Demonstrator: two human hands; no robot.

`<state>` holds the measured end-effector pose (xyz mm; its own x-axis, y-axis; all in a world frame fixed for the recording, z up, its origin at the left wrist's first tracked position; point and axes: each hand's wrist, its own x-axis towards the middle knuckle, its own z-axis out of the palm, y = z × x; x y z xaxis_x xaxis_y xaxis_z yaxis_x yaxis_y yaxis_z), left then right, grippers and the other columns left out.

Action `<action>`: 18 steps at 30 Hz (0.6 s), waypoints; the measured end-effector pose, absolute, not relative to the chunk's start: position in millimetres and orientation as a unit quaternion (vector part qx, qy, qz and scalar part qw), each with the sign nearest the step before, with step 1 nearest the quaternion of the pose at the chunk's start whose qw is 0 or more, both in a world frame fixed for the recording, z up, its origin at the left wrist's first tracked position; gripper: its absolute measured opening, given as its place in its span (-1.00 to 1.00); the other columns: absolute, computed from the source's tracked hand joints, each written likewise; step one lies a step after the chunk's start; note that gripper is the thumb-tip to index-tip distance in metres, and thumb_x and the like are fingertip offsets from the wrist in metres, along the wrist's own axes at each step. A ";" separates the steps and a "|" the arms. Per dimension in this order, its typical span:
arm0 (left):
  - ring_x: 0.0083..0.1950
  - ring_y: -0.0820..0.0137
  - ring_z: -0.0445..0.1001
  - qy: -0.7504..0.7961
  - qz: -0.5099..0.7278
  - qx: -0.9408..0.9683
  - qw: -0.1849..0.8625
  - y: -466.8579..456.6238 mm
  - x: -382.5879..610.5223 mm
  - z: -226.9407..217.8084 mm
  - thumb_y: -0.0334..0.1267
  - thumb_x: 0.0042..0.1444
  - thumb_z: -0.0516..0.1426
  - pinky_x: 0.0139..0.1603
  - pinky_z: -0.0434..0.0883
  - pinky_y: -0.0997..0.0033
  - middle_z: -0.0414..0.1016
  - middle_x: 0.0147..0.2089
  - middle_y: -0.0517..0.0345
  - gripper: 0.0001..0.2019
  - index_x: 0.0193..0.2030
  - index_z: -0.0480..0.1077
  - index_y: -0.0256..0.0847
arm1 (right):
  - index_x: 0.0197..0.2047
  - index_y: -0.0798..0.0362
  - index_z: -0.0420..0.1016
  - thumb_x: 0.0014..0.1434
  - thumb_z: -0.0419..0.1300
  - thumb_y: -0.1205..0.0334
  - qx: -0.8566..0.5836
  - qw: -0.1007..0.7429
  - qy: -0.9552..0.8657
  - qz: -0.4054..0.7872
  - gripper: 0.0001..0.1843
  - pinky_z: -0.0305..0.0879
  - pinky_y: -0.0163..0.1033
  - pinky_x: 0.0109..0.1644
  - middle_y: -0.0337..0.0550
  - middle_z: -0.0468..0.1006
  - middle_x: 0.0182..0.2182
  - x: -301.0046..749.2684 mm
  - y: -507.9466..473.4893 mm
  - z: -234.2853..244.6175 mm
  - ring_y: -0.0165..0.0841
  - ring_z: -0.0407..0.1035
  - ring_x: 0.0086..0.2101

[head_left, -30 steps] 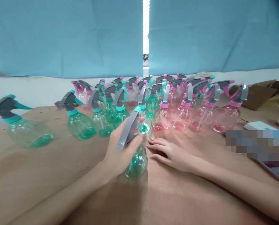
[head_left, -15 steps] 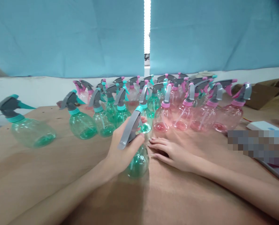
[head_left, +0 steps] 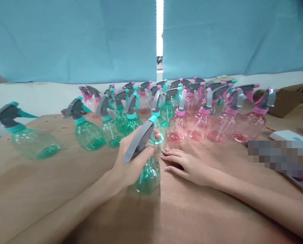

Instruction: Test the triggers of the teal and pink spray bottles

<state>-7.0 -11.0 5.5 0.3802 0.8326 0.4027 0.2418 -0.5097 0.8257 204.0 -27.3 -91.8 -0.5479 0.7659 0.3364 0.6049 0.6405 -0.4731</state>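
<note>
My left hand (head_left: 131,161) is wrapped round the neck and trigger of a green spray bottle (head_left: 148,178) with a grey head and turquoise nozzle. Its body shows below my thumb, close to the tabletop; whether the base touches the wood I cannot tell. To the right, my right hand (head_left: 185,166) lies palm down on the wooden table (head_left: 207,217), fingers stretched out and holding nothing. Just beyond its fingertips stands a pink spray bottle (head_left: 176,130). Another green spray bottle (head_left: 89,135) stands to the left of my left hand.
Several green and pink spray bottles stand in rows at the back. One green spray bottle (head_left: 35,142) is apart at the far left. On the right are a cardboard box (head_left: 283,103), a white box (head_left: 288,135) and a blurred-out flat object. A blue curtain (head_left: 72,40) hangs behind.
My left hand has turned slightly, so the held spray bottle's head leans further and its rear end sits further left. My right hand stays in place.
</note>
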 end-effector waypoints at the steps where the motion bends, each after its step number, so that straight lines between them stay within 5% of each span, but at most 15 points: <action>1: -0.16 0.24 0.50 0.358 0.426 0.756 0.344 -10.8 -7.4 5.6 -0.38 0.03 0.07 -0.27 0.41 0.29 0.50 -0.30 0.18 -0.82 -0.22 0.41 -0.11 | 0.18 0.01 0.39 0.34 0.06 0.09 -0.395 0.265 -0.866 0.152 -0.60 0.28 0.06 0.21 0.02 0.40 0.18 204.0 -27.2 -91.9 -0.12 0.25 0.19; 5: -0.47 0.34 0.41 0.366 0.411 0.756 0.354 -10.5 -8.0 5.8 -0.35 0.03 0.06 -0.37 0.35 0.29 0.37 -0.52 0.27 -0.86 -0.27 0.36 -0.06 | 0.18 0.01 0.39 0.34 0.06 0.09 -0.394 0.265 -0.867 0.150 -0.60 0.27 0.06 0.21 0.02 0.40 0.18 204.0 -26.9 -91.8 -0.13 0.25 0.18; 13: -0.44 0.40 0.37 0.354 0.425 0.742 0.379 -9.7 -8.8 5.2 -0.33 0.02 0.08 -0.36 0.35 0.34 0.40 -0.33 0.23 -0.92 -0.31 0.33 -0.10 | 0.17 0.04 0.40 0.35 0.05 0.10 -0.395 0.265 -0.867 0.152 -0.61 0.27 0.07 0.21 0.06 0.39 0.18 203.3 -27.9 -90.6 -0.13 0.25 0.18; 18: -0.54 0.40 0.34 0.352 0.416 0.767 0.338 -8.6 -8.9 5.8 -0.37 0.02 0.07 -0.38 0.35 0.33 0.35 -0.52 0.29 -0.83 -0.24 0.38 -0.08 | 0.16 0.03 0.41 0.35 0.05 0.09 -0.394 0.266 -0.866 0.151 -0.61 0.27 0.07 0.20 0.04 0.39 0.19 203.1 -27.9 -90.1 -0.12 0.26 0.18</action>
